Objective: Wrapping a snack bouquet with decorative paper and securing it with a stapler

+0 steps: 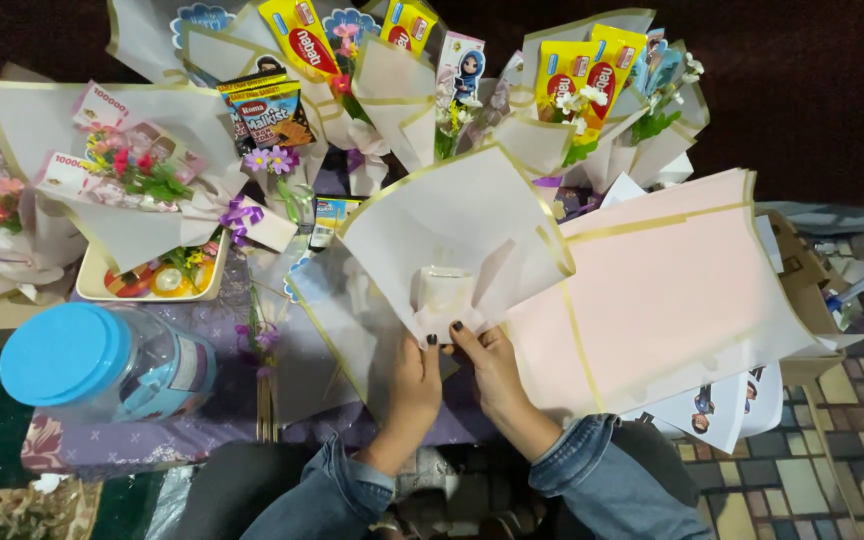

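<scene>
White wrapping paper is pinched at six o'clock by both hands' fingers; a loosened pinch could unfold the wrap.

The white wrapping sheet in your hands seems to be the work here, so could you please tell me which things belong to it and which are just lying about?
In hand:
- white gold-edged wrapping sheet
- small pale bundle folded inside it
- left hand and right hand, pinching its lower corner

Lying about:
- pink sheets
- finished snack bouquets
- blue-lidded jar
- tray of sweets
</scene>
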